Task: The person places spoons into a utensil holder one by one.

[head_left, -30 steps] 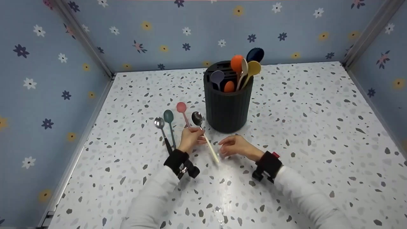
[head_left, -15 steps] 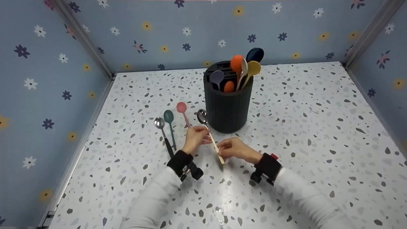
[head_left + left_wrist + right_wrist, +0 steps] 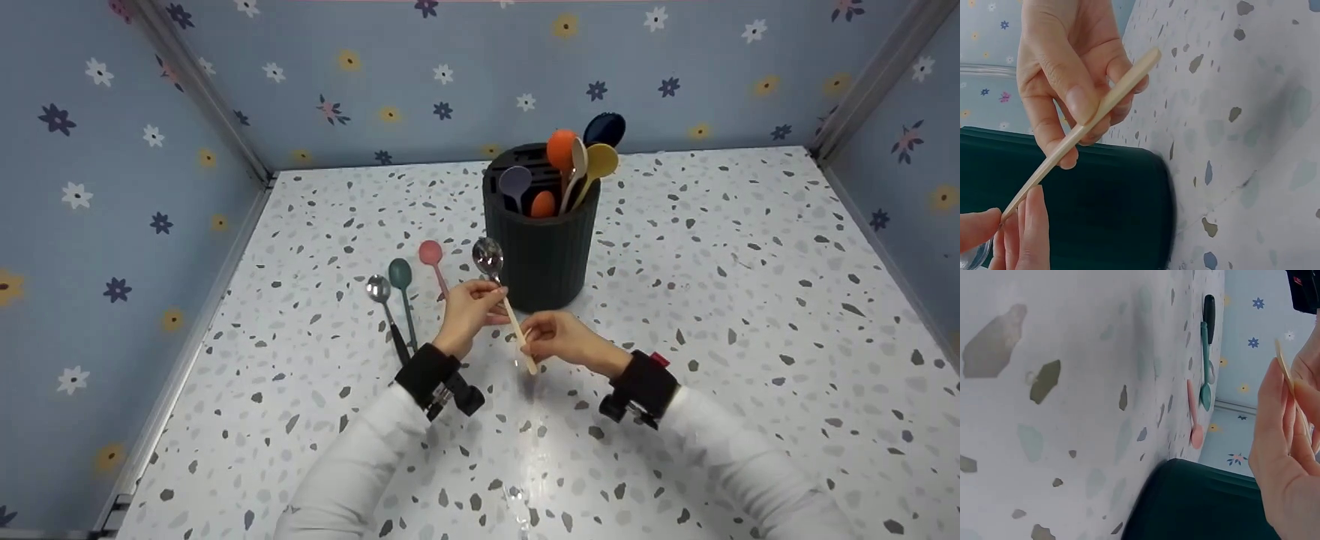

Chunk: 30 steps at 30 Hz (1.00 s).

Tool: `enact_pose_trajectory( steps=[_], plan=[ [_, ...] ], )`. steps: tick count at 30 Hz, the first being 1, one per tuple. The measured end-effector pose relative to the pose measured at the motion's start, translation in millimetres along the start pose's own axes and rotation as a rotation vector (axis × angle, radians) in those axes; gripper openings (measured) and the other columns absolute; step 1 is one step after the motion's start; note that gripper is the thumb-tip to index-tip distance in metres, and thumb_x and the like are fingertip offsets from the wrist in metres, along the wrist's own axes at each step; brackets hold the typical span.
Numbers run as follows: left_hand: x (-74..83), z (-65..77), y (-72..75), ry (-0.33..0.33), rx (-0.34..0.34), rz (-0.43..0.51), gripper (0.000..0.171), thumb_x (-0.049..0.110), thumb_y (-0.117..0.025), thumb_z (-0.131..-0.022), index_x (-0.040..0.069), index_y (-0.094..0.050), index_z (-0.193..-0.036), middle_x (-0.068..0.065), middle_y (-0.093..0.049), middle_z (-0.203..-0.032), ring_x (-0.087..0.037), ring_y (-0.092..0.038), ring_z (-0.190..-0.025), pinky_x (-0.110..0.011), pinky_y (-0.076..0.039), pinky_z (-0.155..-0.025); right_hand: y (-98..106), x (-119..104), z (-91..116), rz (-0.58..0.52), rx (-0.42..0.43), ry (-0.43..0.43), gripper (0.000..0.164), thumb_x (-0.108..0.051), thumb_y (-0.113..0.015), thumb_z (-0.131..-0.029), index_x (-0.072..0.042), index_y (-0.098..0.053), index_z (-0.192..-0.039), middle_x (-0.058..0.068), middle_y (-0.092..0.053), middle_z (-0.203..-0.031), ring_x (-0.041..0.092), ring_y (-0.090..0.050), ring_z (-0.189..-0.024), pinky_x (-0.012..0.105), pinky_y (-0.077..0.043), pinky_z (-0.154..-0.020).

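Between the two hands, in front of the dark holder, is a spoon [image 3: 513, 318] with a shiny metal bowl and a cream handle, tilted and clear of the table in the left wrist view. My left hand [image 3: 468, 312] pinches it near the neck, thumb against fingers. Lower down the handle, my right hand [image 3: 559, 337] pinches it between thumb and fingers, with the handle's end sticking out past them. The left wrist view shows the right hand [image 3: 1072, 79] with its thumb lying along the cream handle [image 3: 1061, 149].
A dark ribbed utensil holder [image 3: 541, 262] stands just behind the hands, with several coloured spoons in its slotted top. Left of the hands lie a pink spoon [image 3: 431, 253], a green spoon [image 3: 401, 274] and a metal spoon with black handle [image 3: 379, 289]. Patterned walls [image 3: 480, 82] bound the table.
The spoon has risen and moved slightly right, towards the holder, with the left hand. The right hand, apart from it earlier, has taken hold of the handle.
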<state>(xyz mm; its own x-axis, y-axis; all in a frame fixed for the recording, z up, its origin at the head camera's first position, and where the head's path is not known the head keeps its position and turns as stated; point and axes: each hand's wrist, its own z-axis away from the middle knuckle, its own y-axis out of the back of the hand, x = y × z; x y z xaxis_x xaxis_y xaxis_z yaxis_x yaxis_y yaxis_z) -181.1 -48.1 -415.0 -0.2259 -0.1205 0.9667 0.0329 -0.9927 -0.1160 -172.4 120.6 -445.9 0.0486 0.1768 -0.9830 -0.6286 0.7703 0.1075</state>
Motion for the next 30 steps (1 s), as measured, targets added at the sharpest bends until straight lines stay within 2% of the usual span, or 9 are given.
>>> enact_pose_trajectory(
  steps=[2,4,16,22,30],
  plan=[
    [5.6,1.0,-1.0,-0.002,-0.010,-0.006,0.013,0.001,-0.056,-0.085,-0.009,-0.053,-0.093,-0.008,-0.055,-0.072,-0.014,-0.058,-0.056,-0.029,-0.055,-0.058,1.4,-4.3,0.8,0.003,0.006,0.016,0.026,0.007,-0.055,-0.079,0.015,-0.051,-0.103,0.004,-0.058,-0.075,0.012,-0.059,-0.067,0.036,-0.055,-0.067],
    [11.8,1.8,-2.2,-0.011,-0.020,-0.008,0.013,0.001,-0.055,-0.085,-0.009,-0.053,-0.093,-0.008,-0.055,-0.072,-0.014,-0.058,-0.057,-0.029,-0.055,-0.058,3.4,-9.6,1.3,0.009,0.018,0.032,0.025,0.008,-0.055,-0.079,0.015,-0.052,-0.103,0.004,-0.058,-0.076,0.012,-0.059,-0.068,0.031,-0.055,-0.067],
    [57.3,4.7,-10.7,-0.111,-0.052,0.001,0.013,0.001,-0.055,-0.085,-0.008,-0.052,-0.094,-0.010,-0.055,-0.078,-0.016,-0.060,-0.059,-0.032,-0.055,-0.062,19.8,-48.7,-1.1,0.102,0.072,0.096,0.021,0.004,-0.058,-0.080,0.010,-0.057,-0.100,0.010,-0.060,-0.081,0.014,-0.059,-0.071,0.032,-0.054,-0.068],
    [78.3,4.9,-14.6,-0.143,-0.057,-0.005,0.014,0.001,-0.055,-0.085,-0.007,-0.051,-0.095,-0.009,-0.053,-0.079,-0.017,-0.059,-0.061,-0.034,-0.055,-0.065,26.7,-68.0,-4.2,0.125,0.108,0.098,0.021,0.005,-0.057,-0.080,0.009,-0.058,-0.100,0.010,-0.060,-0.082,0.014,-0.060,-0.071,0.032,-0.054,-0.069],
    [104.7,4.8,-19.5,-0.228,-0.063,-0.020,0.014,0.002,-0.056,-0.085,-0.007,-0.052,-0.095,-0.008,-0.052,-0.079,-0.016,-0.059,-0.061,-0.030,-0.055,-0.062,34.4,-92.3,-7.6,0.139,0.148,0.152,0.021,0.003,-0.060,-0.079,0.008,-0.059,-0.100,0.015,-0.061,-0.085,0.017,-0.060,-0.073,0.034,-0.054,-0.071]
  ],
)
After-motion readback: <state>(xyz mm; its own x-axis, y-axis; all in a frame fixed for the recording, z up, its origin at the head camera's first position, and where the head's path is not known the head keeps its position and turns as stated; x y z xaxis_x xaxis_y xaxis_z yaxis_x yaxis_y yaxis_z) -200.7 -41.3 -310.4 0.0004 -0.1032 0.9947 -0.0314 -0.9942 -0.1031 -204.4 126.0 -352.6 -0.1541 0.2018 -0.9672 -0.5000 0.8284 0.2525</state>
